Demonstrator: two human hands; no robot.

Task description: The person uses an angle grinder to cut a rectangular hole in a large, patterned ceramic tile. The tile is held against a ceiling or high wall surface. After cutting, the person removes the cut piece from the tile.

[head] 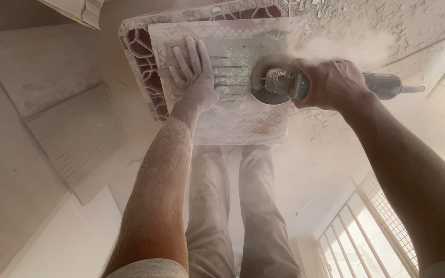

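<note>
You stand on a pale, dust-coated floor (pixel 37 77), with loose tiles (pixel 78 134) lying flat at left, chips and debris (pixel 366 20) scattered far right, and a white metal grille (pixel 387 221) along the right side. Dust hangs thick in the air. Ahead of your legs, a red plastic crate (pixel 140 56) carries a pale tile (pixel 243 118), its face chalky and scored with cut lines. Your left hand (pixel 197 77) lies flat on it, fingers spread wide. Your right hand (pixel 330 82) wraps tightly around an angle grinder (pixel 284 82); its long axis runs left to right, disc end pointing left, the dark, dust-grey body trailing right.
</note>
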